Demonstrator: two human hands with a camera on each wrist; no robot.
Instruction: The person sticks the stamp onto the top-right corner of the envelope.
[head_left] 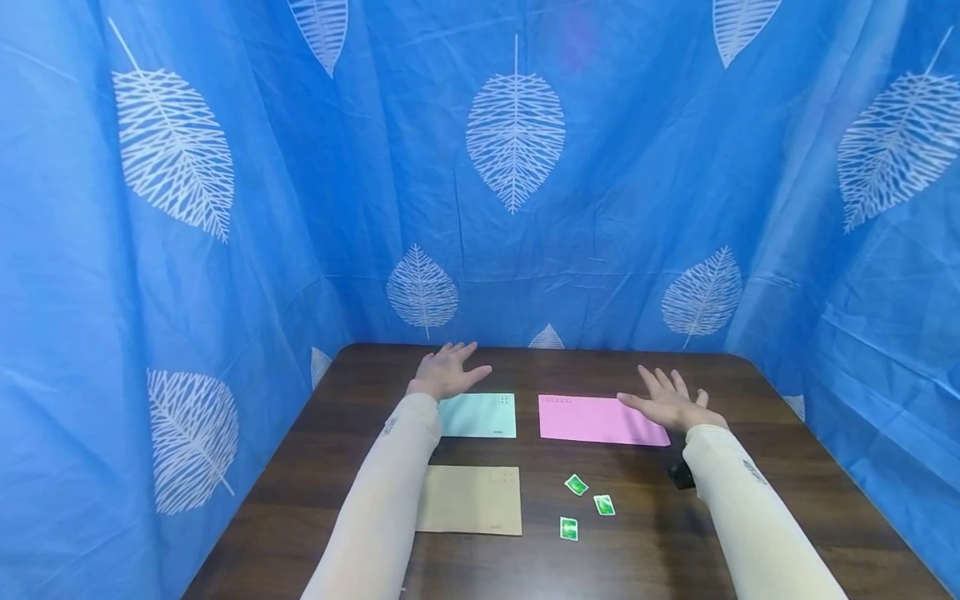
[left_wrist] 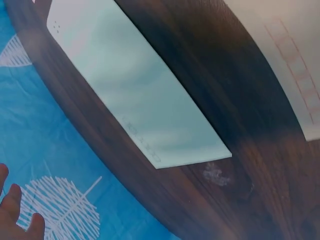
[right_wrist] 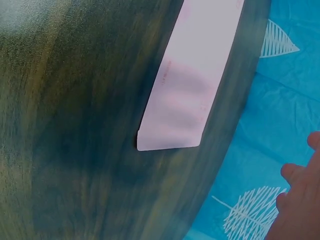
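Note:
My left hand (head_left: 446,372), fingers spread, hovers above the far left of the table, holding nothing. Below it lies a mint-green envelope (head_left: 483,417), whose left end my hand and sleeve cover in the head view. On the right, my right hand (head_left: 671,404) is raised with its fingers apart over the right end of a pink envelope (head_left: 592,419). A tan envelope (head_left: 472,500) sits nearer, beside my left sleeve. Right of it are three small green stamps, one upper (head_left: 576,485), one to the right (head_left: 604,505) and one lower (head_left: 569,528).
The dark wooden table (head_left: 525,567) has rounded far corners. A blue curtain (head_left: 600,250) with white leaf prints hangs around its back and sides. Under my right wrist a small black object (head_left: 681,476) shows. Both forearms wear white sleeves (head_left: 382,500).

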